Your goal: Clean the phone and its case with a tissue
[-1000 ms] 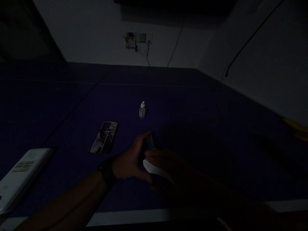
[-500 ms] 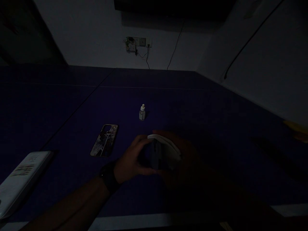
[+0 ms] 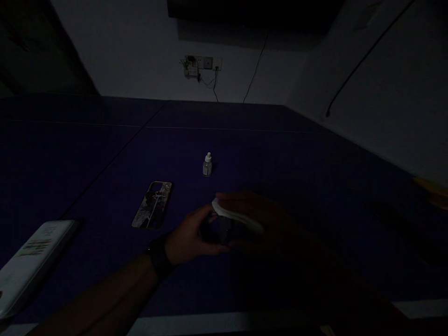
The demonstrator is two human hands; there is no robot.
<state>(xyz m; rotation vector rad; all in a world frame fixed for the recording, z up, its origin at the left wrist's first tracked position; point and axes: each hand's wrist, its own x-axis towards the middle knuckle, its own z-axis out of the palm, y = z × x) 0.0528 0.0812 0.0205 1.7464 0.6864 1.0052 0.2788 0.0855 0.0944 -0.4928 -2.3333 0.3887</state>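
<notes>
In the dim light, my left hand point(image 3: 189, 235) is curled, thumb and fingers around the edge of a dark flat object point(image 3: 225, 229) whose kind I cannot make out. Over its right side, my right hand point(image 3: 259, 210) presses a folded white cloth point(image 3: 238, 215), with the fingers on top and the thumb below. Much of this hand and of the dark object is lost in shadow. A small dropper bottle point(image 3: 207, 167) with a white cap stands upright beyond both hands. Left of my left hand lies a phone case point(image 3: 153, 205) with a dark picture on it.
A white box-like case point(image 3: 35, 256) with printed marks lies at the left edge of the purple table point(image 3: 168, 154). Wall sockets with cables point(image 3: 206, 64) are at the back. Something yellow point(image 3: 432, 189) shows at the far right.
My right hand has turned further over the white cloth, its fingers shifting left on top. The cloth has tipped flatter and covers more of the dark object. My left hand stays nearly in place.
</notes>
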